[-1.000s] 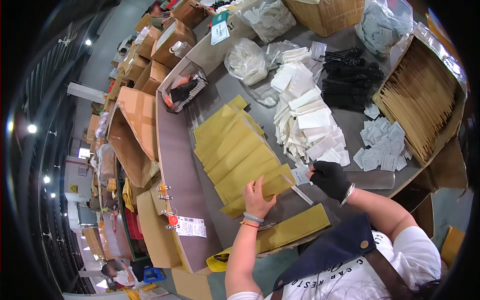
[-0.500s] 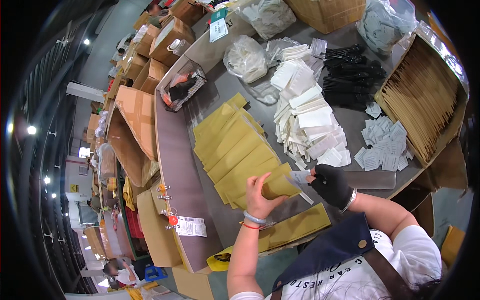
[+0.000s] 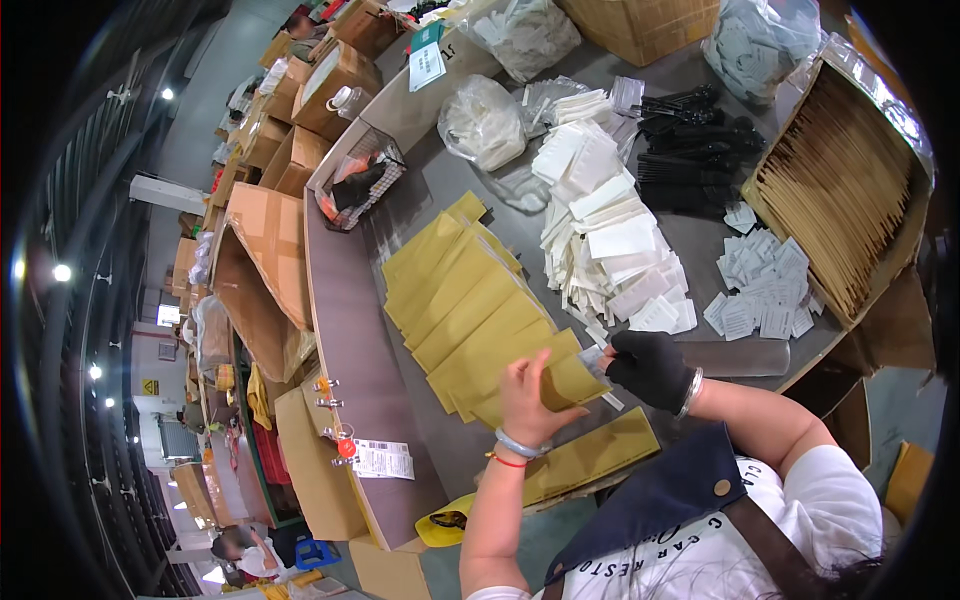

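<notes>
My bare left hand [image 3: 526,402] grips the near end of a brown paper envelope [image 3: 570,380], thumb on one side and fingers on the other, so it bows. My right hand [image 3: 652,372], in a black glove with bare fingertips, pinches a small pale card [image 3: 594,358]. The card is at the envelope's right end, partly hidden by fingers; how far inside it is, I cannot tell. An overlapping row of brown envelopes [image 3: 460,285] runs away from my left hand. Beyond my right hand lie a heap of white packets [image 3: 605,225] and small printed cards [image 3: 765,285].
Black plastic cutlery [image 3: 690,150] lies behind the small cards. A carton [image 3: 840,190] packed with brown envelopes stands at right. Clear plastic bags [image 3: 482,122] and a wire basket [image 3: 360,180] sit farther back. A raised board [image 3: 335,300] borders the table's left side.
My right hand has moved slightly left with the card, bringing it against the envelope's end. Less of the card shows now. My left hand still grips the envelope.
</notes>
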Available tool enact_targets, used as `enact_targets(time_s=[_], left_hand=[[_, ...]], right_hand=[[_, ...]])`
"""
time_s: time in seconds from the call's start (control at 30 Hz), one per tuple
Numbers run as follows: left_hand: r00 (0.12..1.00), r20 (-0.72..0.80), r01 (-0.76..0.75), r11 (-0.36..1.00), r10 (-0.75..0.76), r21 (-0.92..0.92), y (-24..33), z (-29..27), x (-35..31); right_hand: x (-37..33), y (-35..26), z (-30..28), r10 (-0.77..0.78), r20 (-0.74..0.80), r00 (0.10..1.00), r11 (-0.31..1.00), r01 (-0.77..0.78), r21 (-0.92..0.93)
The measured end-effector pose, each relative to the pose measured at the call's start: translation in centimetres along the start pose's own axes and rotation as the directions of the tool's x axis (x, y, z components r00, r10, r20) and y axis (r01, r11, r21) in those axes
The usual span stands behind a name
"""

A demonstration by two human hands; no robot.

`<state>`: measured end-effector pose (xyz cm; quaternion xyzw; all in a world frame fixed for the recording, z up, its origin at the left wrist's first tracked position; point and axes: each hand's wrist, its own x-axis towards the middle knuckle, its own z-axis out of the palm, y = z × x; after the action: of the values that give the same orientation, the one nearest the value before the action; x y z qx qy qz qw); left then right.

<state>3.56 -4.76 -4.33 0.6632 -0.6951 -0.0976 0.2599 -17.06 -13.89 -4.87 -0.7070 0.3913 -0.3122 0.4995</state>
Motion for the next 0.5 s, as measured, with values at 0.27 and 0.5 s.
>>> enact_targets(time_s=[0.27,0.5], left_hand=[[0.998,-0.012,-0.056,0.991,0.058,0.122,1.4,0.5,-0.2],[0.995,-0.038,-0.090,0.994,0.092,0.062,2.0,0.2,-0.2]], right_hand=[[0.2,-1.1,-0.5,0.010,0.019,1.000,0.998,-0.011,0.062],[1.3,-0.6,-1.1,0.133,0.246,0.960,0.979,-0.166,0.117]])
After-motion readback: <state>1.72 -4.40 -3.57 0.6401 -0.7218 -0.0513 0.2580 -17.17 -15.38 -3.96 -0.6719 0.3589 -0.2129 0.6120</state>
